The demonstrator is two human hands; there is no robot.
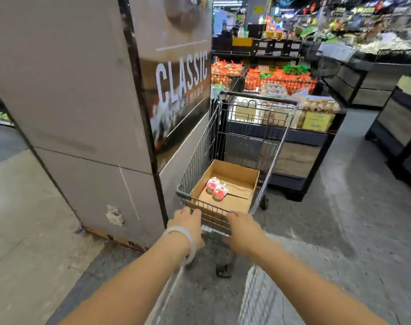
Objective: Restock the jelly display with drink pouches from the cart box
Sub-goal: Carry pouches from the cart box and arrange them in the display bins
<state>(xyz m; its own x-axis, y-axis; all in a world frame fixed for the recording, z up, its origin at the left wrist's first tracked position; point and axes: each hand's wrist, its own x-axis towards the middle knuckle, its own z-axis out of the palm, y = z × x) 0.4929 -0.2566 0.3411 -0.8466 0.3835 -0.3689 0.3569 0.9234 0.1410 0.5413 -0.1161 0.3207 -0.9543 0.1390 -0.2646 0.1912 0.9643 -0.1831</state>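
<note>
The head view looks down over two bare forearms toward a grey wire shopping cart (235, 146) standing on a mottled grey floor (340, 231). The left hand (188, 225), with a pale translucent bangle (184, 240) on its wrist, reaches the near rim of the cart; its fingers (195, 211) curl over the top wire at the left corner. The right hand (243, 228) meets the same rim further right, its fingers (232, 214) bent over the wire. The fingertips of both hands are hidden behind the rim, so the grip depth cannot be told.

Inside the cart lies an open, shallow brown cardboard box (237, 174). Two red-and-white drink pouches (216, 187) lie side by side, touching, on the box floor toward its left half. Print on the pouches is too small to read. The near wall of the box is partly hidden behind the cart wires and both hands.

A wide grey pillar (70, 113) stands just left of the cart. On its right face is a dark poster with the white word "CLASSIC" (181, 73); the smaller lettering below is blurred. A chipped patch (115, 215) shows low on the pillar.

Beyond the cart stands a black display stand with egg cartons (317, 106) and a yellow price tag (318, 121) whose text is illegible. Behind it sit wire bins of orange-red netted goods (277, 78). The far shelves on the right are blurred and cut off by the frame edge. One cart wheel (224, 270) shows below the hands.
</note>
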